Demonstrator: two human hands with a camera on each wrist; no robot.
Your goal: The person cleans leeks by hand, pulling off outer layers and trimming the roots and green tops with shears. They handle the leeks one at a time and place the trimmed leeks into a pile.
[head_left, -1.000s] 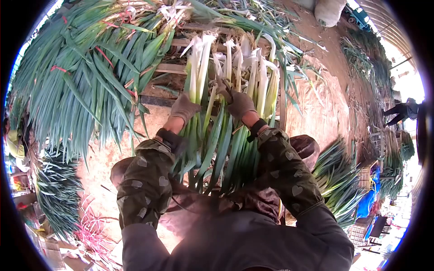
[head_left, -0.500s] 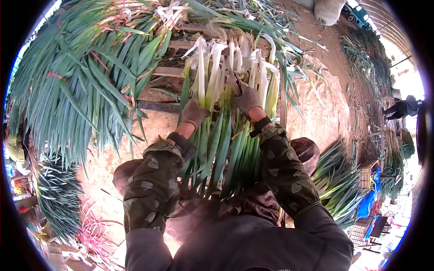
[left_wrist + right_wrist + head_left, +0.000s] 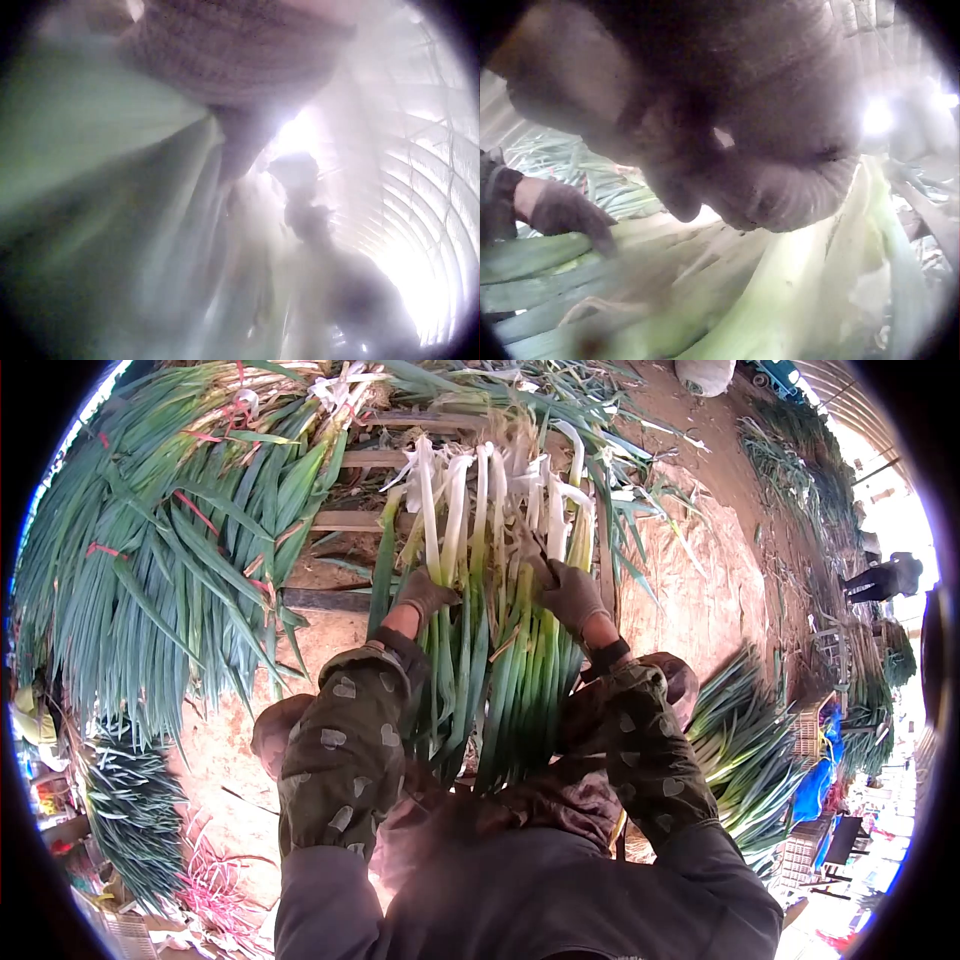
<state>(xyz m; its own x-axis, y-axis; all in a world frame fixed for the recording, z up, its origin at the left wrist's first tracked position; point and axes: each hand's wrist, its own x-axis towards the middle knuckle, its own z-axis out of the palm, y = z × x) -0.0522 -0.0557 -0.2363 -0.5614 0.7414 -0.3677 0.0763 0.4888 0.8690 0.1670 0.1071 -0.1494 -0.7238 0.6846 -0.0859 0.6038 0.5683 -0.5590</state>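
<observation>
In the head view, leeks [image 3: 480, 570] lie side by side, white root ends away from me and green leaves towards my lap. My gloved left hand [image 3: 425, 595] grips the left edge of the row, fingers bent over the stalks. On the right side, my gloved right hand [image 3: 575, 600] curls its fingers at the leeks, with a dark narrow piece jutting past the fingertips. The right wrist view has those bent fingers [image 3: 780, 195] low over pale stalks. Blurred leaves [image 3: 97, 142] fill much of the left wrist view, under the glove.
A large heap of leeks [image 3: 130, 580] tied with red bands lies on the left. Wooden slats [image 3: 360, 521] show beneath the row. More leeks [image 3: 745, 740] lie right of my knee, near a crate [image 3: 805, 730]. Pink strings [image 3: 215, 890] litter the ground at lower left.
The head view has shifted a little. My right hand has moved to the right, away from the left hand. The left stalks have shifted rightward along with my left hand.
</observation>
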